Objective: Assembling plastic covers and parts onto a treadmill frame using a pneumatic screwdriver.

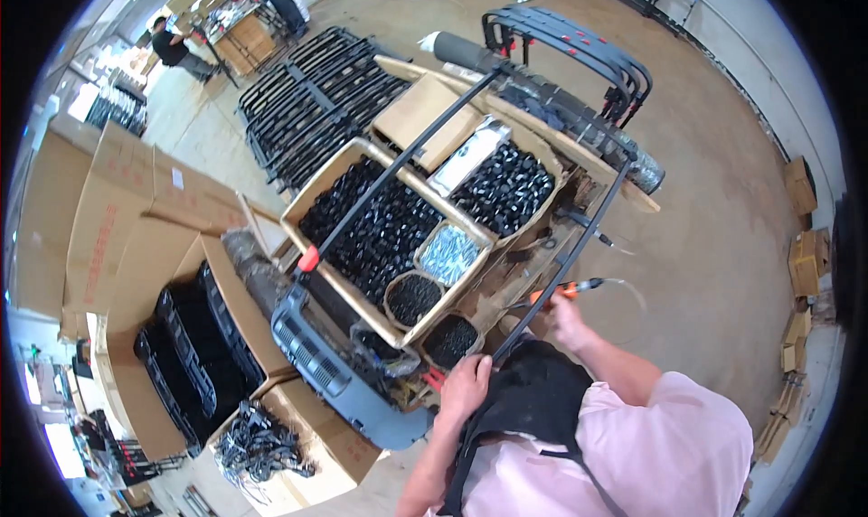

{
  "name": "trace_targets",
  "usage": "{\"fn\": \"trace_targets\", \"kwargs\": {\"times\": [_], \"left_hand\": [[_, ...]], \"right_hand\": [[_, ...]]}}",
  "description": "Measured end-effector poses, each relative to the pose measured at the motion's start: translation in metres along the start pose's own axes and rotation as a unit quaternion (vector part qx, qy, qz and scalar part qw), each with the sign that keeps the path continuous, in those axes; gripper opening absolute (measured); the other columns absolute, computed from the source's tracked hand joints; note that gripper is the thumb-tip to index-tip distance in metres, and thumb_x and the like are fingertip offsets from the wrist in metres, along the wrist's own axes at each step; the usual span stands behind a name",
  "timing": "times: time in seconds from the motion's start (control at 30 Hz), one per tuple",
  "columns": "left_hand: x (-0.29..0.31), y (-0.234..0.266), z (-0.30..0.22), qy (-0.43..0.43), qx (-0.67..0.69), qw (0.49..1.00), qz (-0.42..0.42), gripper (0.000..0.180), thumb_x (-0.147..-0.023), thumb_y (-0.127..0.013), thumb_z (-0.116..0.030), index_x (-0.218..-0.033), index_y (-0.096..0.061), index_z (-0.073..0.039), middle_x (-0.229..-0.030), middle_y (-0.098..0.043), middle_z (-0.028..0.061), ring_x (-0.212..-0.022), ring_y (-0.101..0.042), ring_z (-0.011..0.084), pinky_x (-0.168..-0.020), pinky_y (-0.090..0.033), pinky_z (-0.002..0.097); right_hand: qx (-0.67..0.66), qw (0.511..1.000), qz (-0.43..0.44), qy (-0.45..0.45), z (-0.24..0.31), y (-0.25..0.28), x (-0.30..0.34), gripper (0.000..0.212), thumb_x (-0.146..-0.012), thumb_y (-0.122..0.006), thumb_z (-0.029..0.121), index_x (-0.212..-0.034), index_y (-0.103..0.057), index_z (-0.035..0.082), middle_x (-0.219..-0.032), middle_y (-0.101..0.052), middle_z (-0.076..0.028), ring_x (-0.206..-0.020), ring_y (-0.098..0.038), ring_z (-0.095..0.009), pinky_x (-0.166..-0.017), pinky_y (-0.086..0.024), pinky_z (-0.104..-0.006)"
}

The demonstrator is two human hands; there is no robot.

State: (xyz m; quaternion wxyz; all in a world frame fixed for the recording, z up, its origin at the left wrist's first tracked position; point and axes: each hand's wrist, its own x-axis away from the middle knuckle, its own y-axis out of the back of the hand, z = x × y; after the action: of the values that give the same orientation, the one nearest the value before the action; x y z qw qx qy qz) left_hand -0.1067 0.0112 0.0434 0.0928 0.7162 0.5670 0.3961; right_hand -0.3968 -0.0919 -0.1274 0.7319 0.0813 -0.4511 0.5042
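While an open cardboard box point(149, 381) holding black plastic parts stands beyond the surface's point(533, 268) left edge, a slotted grey part point(318, 365) lies along that same edge, nearer to us. Just above it is a red cap point(308, 258) on the left end of a long black tube point(407, 154), which slants across to the far edge. Beneath this tube a shallow tray point(457, 211) carries loose black pieces point(371, 237), with silvery screws point(449, 253) in a small container toward its near right corner. Our left hand point(466, 386) touches the close end of a second black tube point(597, 217) at the near edge; whether its grip pinches the tube we cannot tell. This tube slants up toward the surface's far right corner. Right of the left hand, our right hand point(566, 323) has its grip wrapped around an orange driver point(550, 295), just beside the second tube near its close end; we cannot tell whether the driver's tip touches it. Along the far right edge runs a wrapped dark roll point(551, 99).
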Motion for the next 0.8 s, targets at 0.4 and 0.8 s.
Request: {"fn": "trace_targets", "kwargs": {"times": [0.4,0.8], "left_hand": [[-0.026,-0.024,-0.036,0.262,-0.174,0.949,0.031,0.066,-0.111,-0.033,-0.059,-0.118,-0.077,-0.01,-0.107,-0.076,0.03,-0.107,-0.072,0.0501,-0.097,-0.054,0.0595],[-0.037,-0.023,-0.032,0.3,-0.17,0.939,0.01,0.067,-0.109,-0.035,-0.062,-0.114,-0.08,-0.012,-0.101,-0.077,0.0265,-0.1,-0.074,0.0487,-0.091,-0.056,0.059]], "right_hand": [[0.159,0.941,0.153,-0.255,-0.02,-0.052,-0.075,0.035,-0.105,-0.066,0.037,-0.123,-0.07,0.007,-0.115,-0.074,-0.009,-0.106,-0.071,-0.022,-0.093,-0.06,-0.0388],[0.77,0.613,0.142,0.102,0.315,-0.025,0.018,0.043,-0.093,-0.067,0.044,-0.1,-0.078,0.003,-0.099,-0.077,-0.022,-0.091,-0.075,-0.038,-0.082,-0.058,-0.0514]]}}
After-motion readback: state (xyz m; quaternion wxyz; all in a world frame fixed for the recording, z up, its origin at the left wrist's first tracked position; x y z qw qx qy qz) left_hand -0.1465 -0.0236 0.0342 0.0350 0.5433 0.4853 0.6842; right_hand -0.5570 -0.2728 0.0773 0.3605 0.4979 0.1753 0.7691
